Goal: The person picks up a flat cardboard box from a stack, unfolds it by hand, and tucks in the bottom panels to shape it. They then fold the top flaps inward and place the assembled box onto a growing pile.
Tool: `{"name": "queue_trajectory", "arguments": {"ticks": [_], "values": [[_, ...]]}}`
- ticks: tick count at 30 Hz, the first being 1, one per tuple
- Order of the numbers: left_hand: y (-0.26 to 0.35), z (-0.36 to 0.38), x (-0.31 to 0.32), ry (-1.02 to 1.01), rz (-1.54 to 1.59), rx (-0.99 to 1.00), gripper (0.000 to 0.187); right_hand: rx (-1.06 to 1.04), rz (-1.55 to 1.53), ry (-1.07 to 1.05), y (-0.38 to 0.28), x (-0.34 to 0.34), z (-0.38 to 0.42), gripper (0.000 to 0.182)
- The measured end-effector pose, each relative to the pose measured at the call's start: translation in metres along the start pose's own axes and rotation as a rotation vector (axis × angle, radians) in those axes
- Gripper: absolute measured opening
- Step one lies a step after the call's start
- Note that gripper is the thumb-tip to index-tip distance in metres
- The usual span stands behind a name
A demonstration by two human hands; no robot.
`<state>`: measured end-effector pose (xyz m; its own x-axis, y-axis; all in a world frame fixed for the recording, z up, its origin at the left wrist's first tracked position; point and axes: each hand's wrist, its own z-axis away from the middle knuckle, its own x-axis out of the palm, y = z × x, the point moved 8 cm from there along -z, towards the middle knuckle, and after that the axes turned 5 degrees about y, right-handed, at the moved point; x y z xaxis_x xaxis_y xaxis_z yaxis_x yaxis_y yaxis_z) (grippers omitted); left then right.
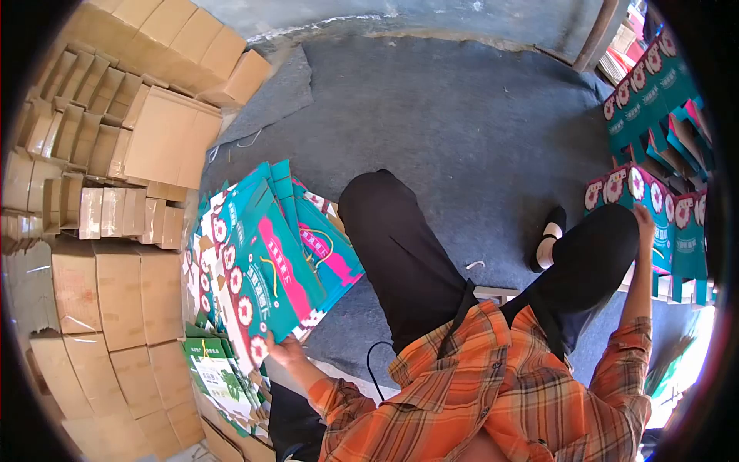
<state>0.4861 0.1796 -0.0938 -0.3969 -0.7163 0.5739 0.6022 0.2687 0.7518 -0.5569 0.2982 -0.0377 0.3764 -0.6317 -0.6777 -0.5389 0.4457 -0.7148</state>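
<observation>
A pile of flat teal cartons (246,246) with pink panels, flower prints and yellow cord handles lies to my left. My left hand (286,352) grips the near corner of the top carton, its thumb on the printed face. On the far right, beyond my knee, my right hand (644,223) is at the edge of a teal box (651,192) printed with white and crimson flowers. Its fingers look closed on that edge, though they are partly hidden.
Brown cardboard boxes (123,308) are stacked along the left side. Green and white printed cartons (219,369) lie beside the teal pile. More teal boxes (654,88) stand at the upper right. Dark grey matting (454,115) covers the floor, with a white scrap (476,265) on it.
</observation>
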Motion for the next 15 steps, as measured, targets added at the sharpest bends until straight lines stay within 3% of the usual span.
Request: {"name": "queue_trajectory", "arguments": {"ticks": [1,3,5,6,8,9,11,13,15], "values": [[0.015,0.001,0.016,0.011,-0.038,0.057,0.033,0.124,-0.010,-0.017,-0.015,-0.011,-0.020,0.031],[0.037,-0.003,0.044,0.003,-0.083,0.064,0.035,0.264,-0.092,0.080,-0.107,-0.020,-0.020,0.031],[0.049,0.023,0.105,0.015,-0.162,0.161,0.031,0.016,-0.239,0.128,-0.113,-0.025,-0.061,0.030],[0.058,0.024,0.125,-0.020,-0.285,0.268,0.030,0.104,-0.403,0.067,-0.113,-0.014,-0.072,0.030],[0.074,-0.005,0.139,-0.160,-0.518,0.448,0.032,0.083,-0.368,0.023,-0.178,0.005,-0.060,0.030],[0.079,-0.015,0.147,-0.048,-0.617,0.459,0.035,0.066,-0.317,-0.015,-0.200,0.014,-0.056,0.030],[0.087,0.039,0.234,-0.101,-0.646,0.618,0.035,0.011,-0.373,-0.206,-0.207,0.049,-0.065,0.029],[0.087,0.068,0.301,-0.153,-0.850,0.575,0.039,-0.036,-0.322,-0.241,-0.239,0.071,-0.052,0.029],[0.077,0.089,0.368,-0.496,-0.841,0.669,0.042,-0.025,-0.331,-0.303,-0.250,0.091,-0.048,0.031]]}}
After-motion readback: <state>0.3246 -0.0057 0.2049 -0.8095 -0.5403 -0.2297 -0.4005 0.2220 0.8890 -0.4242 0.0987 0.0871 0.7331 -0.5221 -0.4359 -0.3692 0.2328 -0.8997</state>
